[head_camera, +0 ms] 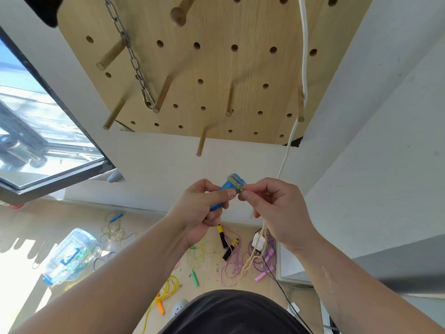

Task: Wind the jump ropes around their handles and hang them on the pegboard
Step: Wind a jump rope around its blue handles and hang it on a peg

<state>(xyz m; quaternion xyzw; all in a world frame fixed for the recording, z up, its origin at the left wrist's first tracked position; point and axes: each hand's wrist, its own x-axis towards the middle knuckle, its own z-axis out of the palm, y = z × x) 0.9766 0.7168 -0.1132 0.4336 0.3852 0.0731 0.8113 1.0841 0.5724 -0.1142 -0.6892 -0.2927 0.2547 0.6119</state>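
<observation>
Below the pegboard (216, 68) the left hand (204, 208) grips the blue handle (226, 188) and the right hand (272, 208) pinches the rope (234, 182) against its coils — loosen that pinch, and the turns would likely spring off.

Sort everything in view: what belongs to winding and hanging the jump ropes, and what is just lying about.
Job: blue handle in the left hand; tan rope pinched by the right hand; pegboard; loose jump ropes on the floor.
Lying about: metal chain; white cable; clear plastic box.
</observation>
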